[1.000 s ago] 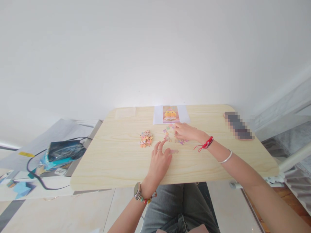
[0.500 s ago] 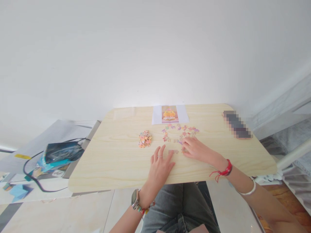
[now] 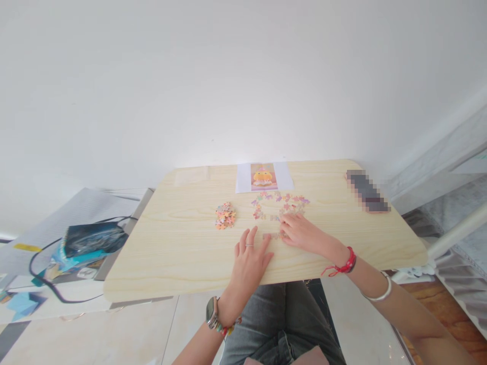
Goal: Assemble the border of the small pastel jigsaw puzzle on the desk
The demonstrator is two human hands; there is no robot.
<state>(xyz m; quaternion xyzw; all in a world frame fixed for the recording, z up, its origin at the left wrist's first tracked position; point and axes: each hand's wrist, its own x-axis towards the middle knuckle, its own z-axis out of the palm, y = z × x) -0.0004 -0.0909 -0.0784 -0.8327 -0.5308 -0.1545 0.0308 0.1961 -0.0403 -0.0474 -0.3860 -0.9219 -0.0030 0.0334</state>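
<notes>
My left hand (image 3: 249, 256) lies on the table with its fingers spread, the index fingertip touching the end of a short row of jigsaw puzzle pieces (image 3: 270, 236). At the other end of that row my right hand (image 3: 299, 230) is closed, fingers and thumb bunched on a puzzle piece (image 3: 282, 234) mostly covered by them. Beyond the hands, loose and joined pieces (image 3: 291, 205) form a rough, broken outline. Left of them sits a heaped pile of pieces (image 3: 225, 216). Behind the outline lies a printed picture (image 3: 264, 177) of an orange cartoon figure on white paper.
The pale wooden table (image 3: 171, 253) stands against a white wall. A blurred-out phone-like object (image 3: 367, 191) rests at its right. A clear flat sheet (image 3: 192, 176) lies at the back left. Beside the table, a lower surface holds a dark pouch (image 3: 95, 239) with a strap.
My right hand has shifted a little left, bringing its piece closer to the row under my left index finger. My left hand stays nearly still. The view has shifted slightly.
</notes>
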